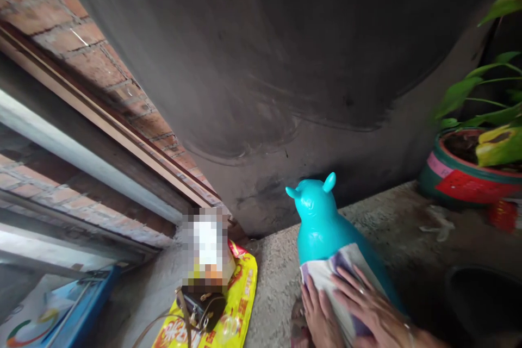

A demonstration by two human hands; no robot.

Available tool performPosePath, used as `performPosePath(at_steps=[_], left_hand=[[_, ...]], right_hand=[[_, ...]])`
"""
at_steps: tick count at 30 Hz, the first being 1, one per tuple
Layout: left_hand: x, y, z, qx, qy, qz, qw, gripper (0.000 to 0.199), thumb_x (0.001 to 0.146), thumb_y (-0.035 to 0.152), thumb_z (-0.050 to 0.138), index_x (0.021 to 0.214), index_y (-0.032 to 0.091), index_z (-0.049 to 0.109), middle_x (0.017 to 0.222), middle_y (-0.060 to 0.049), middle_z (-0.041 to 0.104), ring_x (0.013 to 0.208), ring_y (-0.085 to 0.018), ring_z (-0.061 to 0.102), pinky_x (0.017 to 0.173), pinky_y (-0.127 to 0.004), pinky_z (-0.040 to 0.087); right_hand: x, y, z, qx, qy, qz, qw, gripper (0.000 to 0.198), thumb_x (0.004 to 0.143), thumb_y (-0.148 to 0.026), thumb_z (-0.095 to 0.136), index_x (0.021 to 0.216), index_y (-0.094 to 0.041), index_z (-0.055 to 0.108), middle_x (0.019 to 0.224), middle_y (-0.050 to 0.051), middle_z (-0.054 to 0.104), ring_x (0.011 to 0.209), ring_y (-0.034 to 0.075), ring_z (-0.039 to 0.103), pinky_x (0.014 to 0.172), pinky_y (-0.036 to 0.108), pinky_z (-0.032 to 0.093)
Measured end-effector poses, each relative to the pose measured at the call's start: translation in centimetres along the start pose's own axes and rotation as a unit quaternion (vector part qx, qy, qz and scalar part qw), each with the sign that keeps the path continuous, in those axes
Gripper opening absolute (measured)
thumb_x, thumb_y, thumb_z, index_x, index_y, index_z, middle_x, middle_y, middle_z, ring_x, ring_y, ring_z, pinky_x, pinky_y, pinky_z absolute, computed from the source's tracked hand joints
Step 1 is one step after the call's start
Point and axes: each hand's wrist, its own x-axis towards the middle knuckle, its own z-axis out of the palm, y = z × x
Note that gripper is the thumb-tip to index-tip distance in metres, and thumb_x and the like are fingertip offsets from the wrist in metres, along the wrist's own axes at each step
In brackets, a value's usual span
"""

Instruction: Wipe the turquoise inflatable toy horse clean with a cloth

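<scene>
A turquoise toy (322,223), animal-shaped with two small ears, is seen standing on the concrete floor (387,223), low and right of centre, close before a dark grey wall (265,65). A white and purple cloth (332,274) is laid over the toy's back. The left hand (320,315) is pressed flat on the cloth's lower left part, fingers extended and close together, not curled round anything. The right hand (373,310) is laid across the cloth from the right, fingers spread and flat, with a ring on one finger; nothing is clamped in it either. Both grips are thus open and flat on the cloth, with the toy directly beneath and beyond them, its head pointing away from the hands toward the wall. The two hands lie just beside each other, the right partly above the left. At left of the toy, a yellow printed bag (240,293) lies on the floor, and a dark object with straps (199,307) rests on it; a blurred patch above it cannot be made out. A brick wall (93,60) with a wooden frame runs along the left. At far right, a potted plant (468,168) stands on the floor, well apart from the toy. A dark round rim is partly visible at lower right.
</scene>
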Motion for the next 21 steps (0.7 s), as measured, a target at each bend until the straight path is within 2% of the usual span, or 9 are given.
performPosePath(at_steps=[2,4,7,9,10,12,15,18,21], left_hand=[[-2.3,-0.7,0.5,0.035,-0.005,0.002,0.999,0.059,0.093,0.041,0.025,0.14,0.014,0.048,0.15,-0.011,0.038,0.141,-0.029,0.031,0.117,-0.048,0.031],[-3.2,-0.8,0.8,0.067,-0.01,-0.005,0.998,0.062,0.092,0.042,0.023,0.138,0.011,0.05,0.15,-0.016,0.037,0.141,-0.033,0.03,0.117,-0.053,0.029],[-2.3,0.8,0.4,0.086,-0.019,-0.029,0.996,0.065,0.092,0.042,0.02,0.14,0.008,0.046,0.151,-0.019,0.034,0.141,-0.034,0.029,0.116,-0.057,0.028],[-0.5,2.7,-0.5,0.074,-0.028,-0.028,0.996,0.064,0.092,0.04,0.018,0.143,0.009,0.042,0.153,-0.018,0.032,0.143,-0.031,0.026,0.117,-0.054,0.027],[0.7,3.8,-1.0,0.064,-0.04,-0.019,0.997,0.063,0.093,0.038,0.018,0.144,0.009,0.04,0.154,-0.016,0.03,0.144,-0.029,0.024,0.118,-0.052,0.025],[3.1,5.9,-2.1,0.039,-0.081,-0.005,0.996,0.061,0.094,0.036,0.019,0.146,0.01,0.035,0.155,-0.013,0.029,0.146,-0.025,0.019,0.121,-0.045,0.022],[6.0,8.1,-3.1,0.015,-0.122,-0.034,0.992,0.06,0.096,0.037,0.02,0.149,0.01,0.029,0.156,-0.014,0.028,0.146,-0.023,0.016,0.121,-0.04,0.022],[5.6,8.2,-3.2,0.011,-0.118,-0.035,0.992,0.061,0.096,0.039,0.018,0.15,0.012,0.027,0.157,-0.013,0.025,0.146,-0.024,0.015,0.12,-0.042,0.025],[2.2,5.7,-2.3,0.03,-0.077,-0.007,0.997,0.062,0.095,0.043,0.019,0.148,0.014,0.032,0.157,-0.014,0.024,0.146,-0.027,0.018,0.118,-0.051,0.026]], right_hand=[[-3.4,-0.5,1.8,-0.044,0.023,0.019,0.999,0.085,0.079,-0.04,0.064,0.15,-0.035,0.019,0.158,0.002,0.021,0.145,0.033,0.021,0.115,0.057,0.034],[-5.1,-1.1,4.1,-0.114,0.1,0.065,0.986,0.078,0.084,-0.035,0.058,0.151,-0.035,0.018,0.156,0.003,0.025,0.141,0.03,0.031,0.107,0.049,0.045],[-3.5,-1.4,7.3,-0.198,0.241,0.173,0.934,0.072,0.09,-0.036,0.045,0.153,-0.031,0.011,0.152,0.009,0.035,0.134,0.031,0.045,0.094,0.049,0.054],[-0.2,-1.2,8.0,-0.211,0.281,0.253,0.902,0.074,0.09,-0.04,0.041,0.153,-0.026,0.006,0.153,0.012,0.033,0.137,0.034,0.04,0.097,0.06,0.048],[1.8,-0.8,7.7,-0.206,0.279,0.286,0.893,0.074,0.09,-0.041,0.039,0.153,-0.024,0.006,0.154,0.012,0.029,0.141,0.036,0.033,0.101,0.065,0.041],[5.7,0.2,6.1,-0.182,0.244,0.315,0.899,0.069,0.091,-0.041,0.038,0.153,-0.022,0.013,0.158,0.01,0.019,0.147,0.034,0.018,0.11,0.068,0.028],[9.3,1.8,3.3,-0.154,0.193,0.305,0.92,0.065,0.089,-0.038,0.04,0.15,-0.021,0.025,0.16,0.007,0.009,0.149,0.031,0.007,0.115,0.065,0.019],[8.7,2.0,2.6,-0.162,0.201,0.293,0.921,0.066,0.088,-0.034,0.04,0.151,-0.021,0.023,0.161,0.008,0.009,0.149,0.03,0.007,0.114,0.065,0.02],[4.2,0.6,5.0,-0.197,0.249,0.282,0.905,0.068,0.089,-0.036,0.041,0.152,-0.024,0.018,0.16,0.008,0.017,0.148,0.032,0.015,0.111,0.063,0.029]])
